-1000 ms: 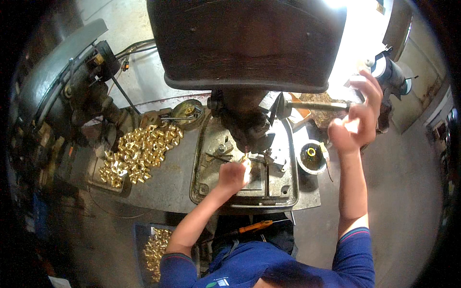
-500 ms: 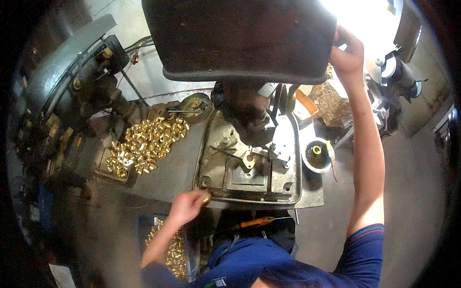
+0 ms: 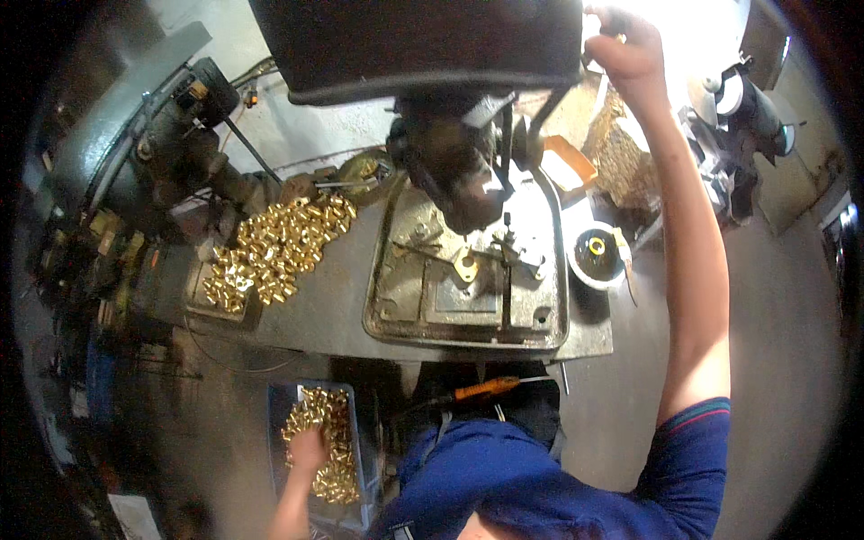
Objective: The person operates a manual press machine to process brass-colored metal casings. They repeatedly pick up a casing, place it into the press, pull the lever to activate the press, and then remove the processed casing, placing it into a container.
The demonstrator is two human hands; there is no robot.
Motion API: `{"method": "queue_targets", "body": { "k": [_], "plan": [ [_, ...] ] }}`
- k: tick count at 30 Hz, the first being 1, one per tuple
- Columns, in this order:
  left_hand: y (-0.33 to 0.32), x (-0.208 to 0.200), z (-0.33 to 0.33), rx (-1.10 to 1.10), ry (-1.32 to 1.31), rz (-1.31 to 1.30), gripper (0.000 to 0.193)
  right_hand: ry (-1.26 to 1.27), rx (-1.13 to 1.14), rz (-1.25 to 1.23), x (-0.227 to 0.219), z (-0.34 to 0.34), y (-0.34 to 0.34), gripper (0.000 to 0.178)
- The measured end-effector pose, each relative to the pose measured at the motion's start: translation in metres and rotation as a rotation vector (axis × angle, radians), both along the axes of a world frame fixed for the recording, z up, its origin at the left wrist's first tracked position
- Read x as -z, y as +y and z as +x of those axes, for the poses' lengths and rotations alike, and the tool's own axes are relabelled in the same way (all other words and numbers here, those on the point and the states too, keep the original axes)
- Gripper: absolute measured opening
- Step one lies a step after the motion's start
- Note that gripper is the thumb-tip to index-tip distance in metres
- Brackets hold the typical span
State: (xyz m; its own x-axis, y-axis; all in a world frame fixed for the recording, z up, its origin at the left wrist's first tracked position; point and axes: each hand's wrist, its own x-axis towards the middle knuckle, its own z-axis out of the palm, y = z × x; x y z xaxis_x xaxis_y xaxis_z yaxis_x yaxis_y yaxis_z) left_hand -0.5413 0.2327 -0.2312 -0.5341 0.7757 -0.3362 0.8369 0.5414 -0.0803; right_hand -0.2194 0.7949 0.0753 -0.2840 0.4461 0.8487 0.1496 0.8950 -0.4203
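Observation:
My left hand (image 3: pixel 309 448) is down in a blue bin (image 3: pixel 273 432) at the lower left, over small brass fittings (image 3: pixel 335 459). Its fingers are blurred and partly lost among the pieces. Raised at the upper right, my right hand (image 3: pixel 627 47) has its fingers curled beside the dark machine head (image 3: pixel 423 45). What it grips is hidden by glare and the fingers. Below the head, a flat brass-coloured plate with a hole (image 3: pixel 466 265) sits between metal clamps on the machine's rimmed base (image 3: pixel 382 335).
A heap of brass fittings (image 3: pixel 283 243) covers the bench's left side. Right of the base stands a white bucket (image 3: pixel 597 279) with dark liquid, a yellow ring and a brush (image 3: pixel 625 256). An orange-handled tool (image 3: pixel 486 389) lies near my lap. Another machine (image 3: pixel 126 117) stands far left.
My left hand has gone from the bench's front edge, where it pinched a brass piece, down into the blue bin. My right hand stays raised by the machine head. The view has shifted slightly.

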Motion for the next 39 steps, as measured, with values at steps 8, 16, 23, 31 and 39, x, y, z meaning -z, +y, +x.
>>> {"method": "queue_targets", "body": {
  "k": [8, 16, 23, 31, 39],
  "plan": [
    [0.201, 0.032, 0.136, 0.538, -0.592, 0.074, 0.05, -0.287, 0.364, -0.041, 0.034, 0.019, 0.05, 0.032],
    [0.257, 0.116, 0.191, 0.564, -0.797, -0.284, 0.061, -0.206, 0.336, -0.106, 0.015, 0.016, 0.032, 0.029],
    [0.254, 0.09, 0.2, 0.81, -0.527, -0.268, 0.028, -0.378, 0.553, 0.394, 0.032, 0.015, 0.063, 0.019],
    [0.236, 0.096, 0.175, 0.665, -1.24, -0.108, 0.052, 0.021, 0.339, -0.093, 0.011, 0.0, 0.009, 0.019],
    [0.183, -0.088, 0.125, 0.413, -0.618, 0.419, 0.044, 0.085, 0.193, 0.038, 0.018, 0.002, 0.012, 0.013]
  ]
}}
